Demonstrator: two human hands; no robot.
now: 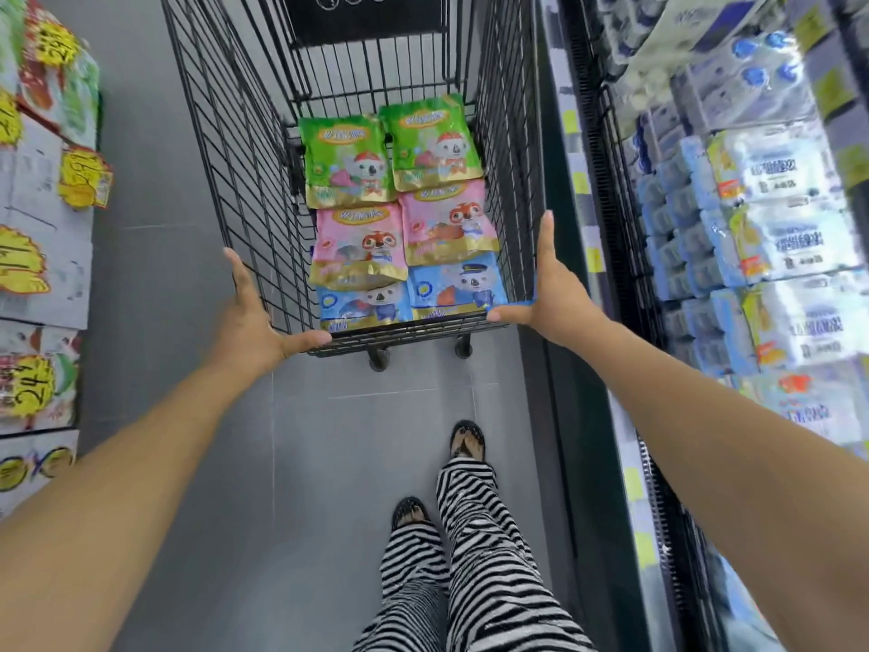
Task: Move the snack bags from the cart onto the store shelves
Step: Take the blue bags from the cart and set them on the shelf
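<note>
Stocking not begun, by the look of it: the cart (263,190) holds all six snack bags (402,214), flat in three pairs of green, pink and blue, lying between the grips. Left hand (251,317) and right hand (548,294) are spread open against the near corners, holding no bag.

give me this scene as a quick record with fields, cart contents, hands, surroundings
cart: black wire cart in an aisle, seen from above
contents: six snack bags in two columns; two green bags farthest, two pink bags in the middle, two blue bags nearest
left hand: left hand open, on the cart's near left corner
right hand: right hand open, on the near right corner
bags held: none
right side: shelves of wrapped tissue packs
left side: boxes with yellow price tags
floor: grey tiles
</note>
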